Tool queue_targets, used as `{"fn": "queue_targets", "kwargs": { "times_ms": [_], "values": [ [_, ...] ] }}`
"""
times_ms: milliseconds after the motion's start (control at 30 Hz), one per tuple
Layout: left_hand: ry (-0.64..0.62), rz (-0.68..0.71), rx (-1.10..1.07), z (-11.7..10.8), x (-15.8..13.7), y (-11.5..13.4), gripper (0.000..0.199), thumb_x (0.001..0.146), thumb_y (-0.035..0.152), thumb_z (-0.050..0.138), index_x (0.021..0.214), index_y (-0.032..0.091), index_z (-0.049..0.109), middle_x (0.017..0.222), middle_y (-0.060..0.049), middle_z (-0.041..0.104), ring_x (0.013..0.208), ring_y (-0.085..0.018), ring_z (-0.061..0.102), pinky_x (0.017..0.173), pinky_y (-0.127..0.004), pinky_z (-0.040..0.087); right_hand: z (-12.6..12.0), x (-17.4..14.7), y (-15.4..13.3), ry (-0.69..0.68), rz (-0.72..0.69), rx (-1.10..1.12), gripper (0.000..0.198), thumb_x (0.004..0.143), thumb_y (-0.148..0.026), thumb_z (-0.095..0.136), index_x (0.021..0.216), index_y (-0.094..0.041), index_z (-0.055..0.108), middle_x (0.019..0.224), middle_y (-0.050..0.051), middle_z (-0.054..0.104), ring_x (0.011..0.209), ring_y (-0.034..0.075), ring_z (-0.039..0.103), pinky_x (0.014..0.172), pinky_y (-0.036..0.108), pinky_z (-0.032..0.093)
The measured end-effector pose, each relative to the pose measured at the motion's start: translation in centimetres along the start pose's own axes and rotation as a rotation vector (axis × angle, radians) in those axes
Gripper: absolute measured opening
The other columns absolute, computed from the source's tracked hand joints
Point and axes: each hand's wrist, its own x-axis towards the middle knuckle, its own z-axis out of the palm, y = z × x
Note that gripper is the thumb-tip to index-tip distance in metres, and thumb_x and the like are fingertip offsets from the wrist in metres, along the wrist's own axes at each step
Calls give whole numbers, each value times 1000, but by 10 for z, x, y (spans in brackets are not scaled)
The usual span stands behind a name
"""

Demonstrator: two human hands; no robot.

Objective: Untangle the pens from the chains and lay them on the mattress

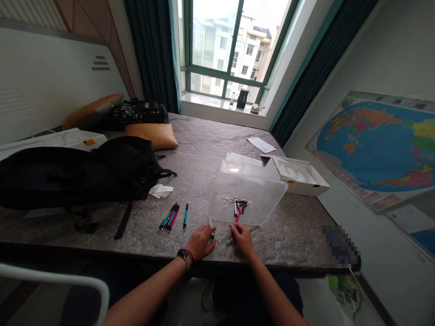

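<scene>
My left hand (200, 242), with a watch and a red cord at the wrist, is closed around a slim white-and-black pen part (212, 235) near the mattress's front edge. Close by on the right, my right hand (242, 238) pinches a red pen part (237, 218) that points up and away. Just beyond both hands stands a clear plastic box (268, 199). Inside it lie several black, white and red pen parts (242, 203). To the left, a bunch of blue and red pens (169, 218) lies beside a single blue pen (186, 215).
A black backpack (112, 167) fills the left side, near a crumpled tissue (161, 190) and an orange cushion (152, 135). Right of the plastic box is an open white carton (302, 179). A white sheet (261, 145) lies farther back. A white rail (61, 275) crosses the lower left.
</scene>
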Motion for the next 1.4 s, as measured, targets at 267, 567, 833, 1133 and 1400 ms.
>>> {"fn": "queue_targets", "kwargs": {
  "times_ms": [267, 567, 833, 1133, 1400],
  "values": [
    [5, -9, 31, -1, 4, 0, 24, 89, 27, 51, 113, 21, 52, 98, -7, 61, 94, -23, 56, 84, -38, 46, -62, 79, -14, 136, -47, -658, 24, 79, -37, 57, 86, -18, 70, 76, 5, 69, 70, 20, 64, 67, 29, 45],
    [-39, -19, 44, -2, 5, 0, 31, 88, 31, 54, 117, 20, 52, 100, -8, 60, 94, -24, 55, 85, -39, 46, -64, 94, 17, 217, -49, -754, 21, 78, -38, 59, 87, -20, 64, 74, 2, 66, 69, 18, 62, 67, 27, 43],
    [-49, -18, 53, 0, 8, 2, 30, 89, 28, 52, 117, 20, 51, 101, -8, 60, 96, -25, 55, 86, -40, 47, -67, 90, 20, 237, -103, -650, 24, 80, -39, 55, 92, -20, 64, 74, 1, 65, 70, 18, 61, 69, 28, 43],
    [-39, -13, 54, 0, 10, 3, 30, 89, 29, 52, 118, 21, 51, 102, -8, 60, 95, -24, 55, 85, -40, 47, -67, 90, 16, 159, -144, -732, 16, 84, -33, 55, 89, -23, 67, 83, 3, 66, 79, 18, 61, 73, 27, 42],
    [-68, -27, 65, 2, 9, 2, 29, 91, 30, 49, 118, 21, 51, 105, -8, 60, 97, -24, 55, 85, -40, 47, -70, 90, 20, 179, -158, -710, 17, 82, -28, 53, 90, -22, 66, 81, 2, 64, 74, 17, 60, 73, 27, 43]
  ]
}}
